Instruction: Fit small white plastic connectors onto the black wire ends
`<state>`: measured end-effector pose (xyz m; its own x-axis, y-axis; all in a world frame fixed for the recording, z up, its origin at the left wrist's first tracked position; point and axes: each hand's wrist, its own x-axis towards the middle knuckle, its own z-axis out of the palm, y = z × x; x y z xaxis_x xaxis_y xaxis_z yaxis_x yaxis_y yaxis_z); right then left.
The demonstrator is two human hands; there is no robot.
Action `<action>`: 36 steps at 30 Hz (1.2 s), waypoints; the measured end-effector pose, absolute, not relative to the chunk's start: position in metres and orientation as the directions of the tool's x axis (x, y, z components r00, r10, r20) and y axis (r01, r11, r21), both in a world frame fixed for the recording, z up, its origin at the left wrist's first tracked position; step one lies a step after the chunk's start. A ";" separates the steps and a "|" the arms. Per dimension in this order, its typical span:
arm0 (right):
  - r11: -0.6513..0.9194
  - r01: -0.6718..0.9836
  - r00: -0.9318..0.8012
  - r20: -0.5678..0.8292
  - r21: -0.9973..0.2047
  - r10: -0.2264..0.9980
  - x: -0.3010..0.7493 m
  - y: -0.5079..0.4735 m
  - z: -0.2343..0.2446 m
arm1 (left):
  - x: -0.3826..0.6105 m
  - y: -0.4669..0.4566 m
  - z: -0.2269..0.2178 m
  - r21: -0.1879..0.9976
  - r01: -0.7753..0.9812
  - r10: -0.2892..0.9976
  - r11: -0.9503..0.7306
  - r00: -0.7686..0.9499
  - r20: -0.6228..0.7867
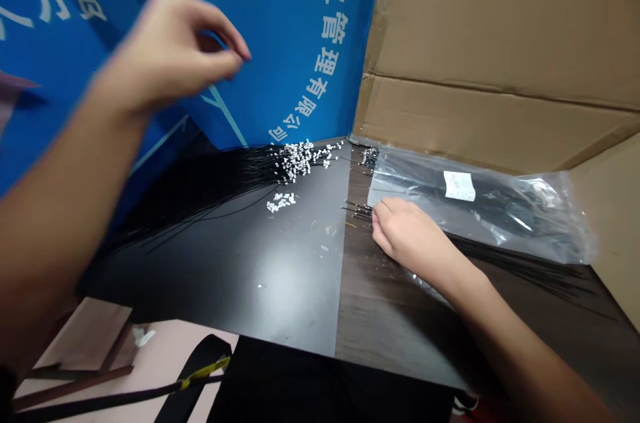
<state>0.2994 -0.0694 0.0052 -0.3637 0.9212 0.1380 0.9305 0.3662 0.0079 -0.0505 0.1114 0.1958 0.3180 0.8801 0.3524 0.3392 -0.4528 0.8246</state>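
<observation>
White Chinese letters (330, 43) run in a curve down the blue banner (285, 83), just to the right of the left hand (170, 53). They read 业管理有限公司, which means a company that looks after things. More big white letters sit behind the left hand, but they are cut off. Just past the right hand (410, 233), a white label (459, 186) is stuck on the plastic bag (500, 210). Its print is too small to read.

We saw thin black wires (210, 193) ending in small white connectors (295, 160), beside a blue printed banner (280, 23) with white characters (333, 53), and a dark wood-grain tabletop (373, 323).
</observation>
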 end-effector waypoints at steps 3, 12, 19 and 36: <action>0.341 0.940 -0.337 0.233 0.022 0.912 0.302 -0.067 0.007 | 0.002 0.138 0.131 0.628 0.523 0.808 -0.577 0.478 0.344; 0.297 0.950 -0.228 0.434 -0.097 0.872 0.306 -0.068 0.004 | -0.008 0.102 0.030 0.375 0.547 0.659 -0.748 0.679 0.325; 0.267 0.949 -0.154 0.495 -0.167 0.855 0.307 -0.070 0.004 | -0.018 0.081 0.007 0.373 0.512 0.602 -0.774 0.778 0.182; 0.222 0.456 0.138 0.315 -0.862 0.939 0.275 -0.092 0.025 | -0.025 0.088 0.003 0.364 0.468 0.553 -0.805 0.814 0.176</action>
